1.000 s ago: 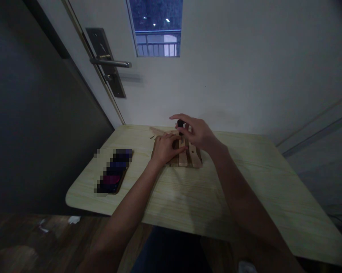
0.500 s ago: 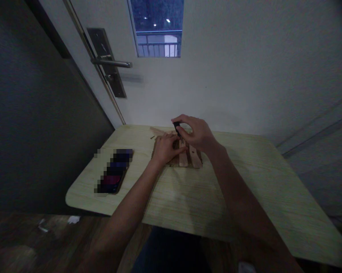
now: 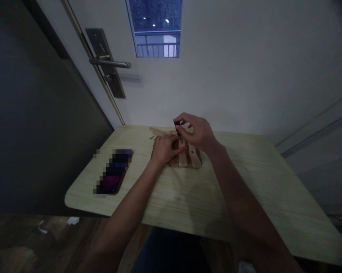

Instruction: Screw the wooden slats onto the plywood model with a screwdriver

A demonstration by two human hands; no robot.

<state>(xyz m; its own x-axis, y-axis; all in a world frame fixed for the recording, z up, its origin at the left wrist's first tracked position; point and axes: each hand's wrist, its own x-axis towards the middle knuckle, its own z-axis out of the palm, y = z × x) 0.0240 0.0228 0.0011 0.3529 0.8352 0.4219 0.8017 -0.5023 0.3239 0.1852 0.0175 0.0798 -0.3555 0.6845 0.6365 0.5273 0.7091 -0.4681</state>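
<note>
Head view: right hand (image 3: 201,132) pinches black handle (image 3: 177,127), left hand (image 3: 164,148), loosely open, presses wooden slats (image 3: 182,160), phone screen (image 3: 115,170) pixelated, unreadable

The left hand (image 3: 165,148) is covering part of the wooden board (image 3: 174,162). The right hand (image 3: 199,131) is hiding part of the black handle (image 3: 176,124). Pixelation is masking the phone screen (image 3: 114,172). The view's top edge is cropping the window (image 3: 158,24).

Pale wood-grain tbl (image 3: 267,170) nr; white door (image 3: 230,68) far w/ sm. window (image 3: 158,24), metal handle (image 3: 115,64) to L; dk panel (image 3: 31,113) L; brown flr (image 3: 17,235) nr L; dim lt.
</note>
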